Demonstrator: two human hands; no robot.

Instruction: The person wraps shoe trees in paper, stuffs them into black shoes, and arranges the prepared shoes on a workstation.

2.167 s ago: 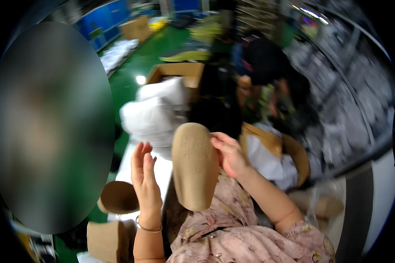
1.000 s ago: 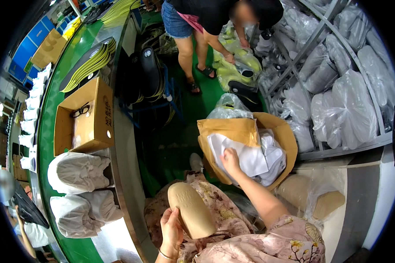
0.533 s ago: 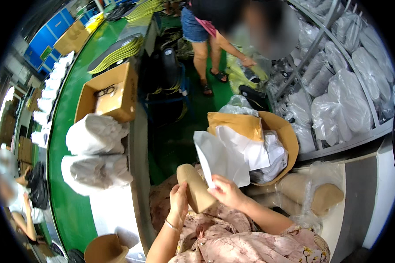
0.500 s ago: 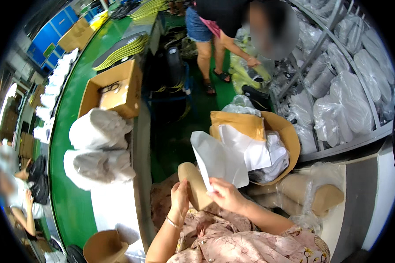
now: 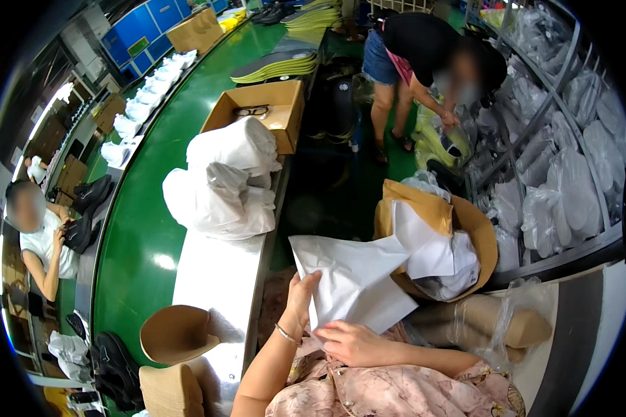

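Observation:
A creased white paper sheet [image 5: 351, 278] spreads out in front of my body, above my lap. My left hand [image 5: 300, 295] grips its left edge with the fingers closed, a bracelet on the wrist. Against the lower part of the sheet, my right hand [image 5: 351, 344] has its fingers pressed together on the paper. Whether anything lies behind or inside the sheet is hidden. Just past it stands a brown round carton [image 5: 485, 243] holding more white sheets [image 5: 421, 243] and a tan paper piece [image 5: 414, 208].
White wrapped bundles [image 5: 222, 198] and an open cardboard box [image 5: 285, 115] sit on the bench to the left. Curved brown cardboard pieces [image 5: 177, 333] lie nearer. A co-worker [image 5: 424, 62] bends by a metal rack [image 5: 577, 146] of bagged items. Tan forms [image 5: 525, 326] in clear plastic are at right.
The tan rounded piece that my left hand held is out of sight. My left hand now grips the white sheet, which has swung lower across both hands. The view has shifted left.

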